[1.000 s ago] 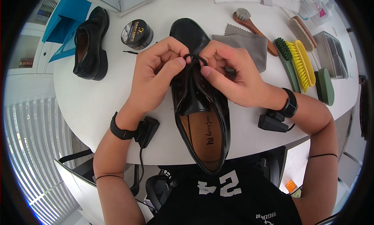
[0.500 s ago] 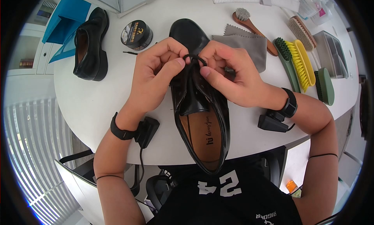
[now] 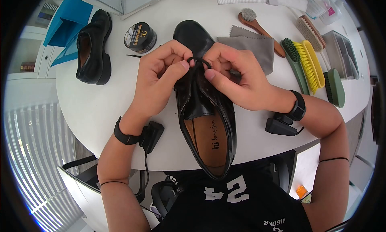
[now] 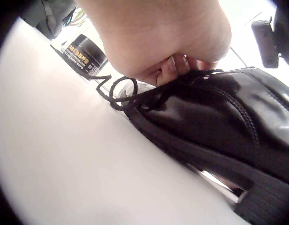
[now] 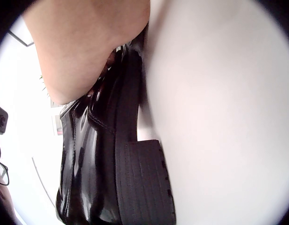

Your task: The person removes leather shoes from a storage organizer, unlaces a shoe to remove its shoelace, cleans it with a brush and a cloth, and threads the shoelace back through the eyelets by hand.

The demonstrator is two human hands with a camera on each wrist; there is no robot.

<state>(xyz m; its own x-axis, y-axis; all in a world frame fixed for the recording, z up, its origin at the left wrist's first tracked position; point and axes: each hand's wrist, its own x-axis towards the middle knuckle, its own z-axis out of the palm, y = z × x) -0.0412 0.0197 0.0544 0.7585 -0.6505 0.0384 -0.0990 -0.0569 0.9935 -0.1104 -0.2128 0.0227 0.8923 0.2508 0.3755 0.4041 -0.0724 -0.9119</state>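
A black leather shoe point(image 3: 231, 127) with a brown insole stands on the table, heel toward the person. Over its tongue, my left hand point(image 3: 161, 77) pinches the black shoelace point(image 3: 200, 59) between thumb and forefinger. Close beside it, my right hand point(image 3: 241, 77) pinches the same lace on the other side, a short loop arching between the two. In the left wrist view a loose end of the lace point(image 4: 124, 93) curls past the shoe onto the table. The right wrist view shows the shoe's heel point(image 5: 149, 180) low against the table, my right hand point(image 5: 88, 42) hiding the lacing.
A second black shoe point(image 3: 105, 65) stands at the left beside a blue folder-like item point(image 3: 66, 25). A round tin point(image 3: 140, 37) sits near the toe. To the right lie a grey cloth point(image 3: 257, 53), a wooden-handled brush point(image 3: 261, 31), a yellow brush point(image 3: 315, 65) and green brushes point(image 3: 337, 89).
Both hands keep their pinch on the lace with hardly any movement. The whole head view has shifted very slightly.
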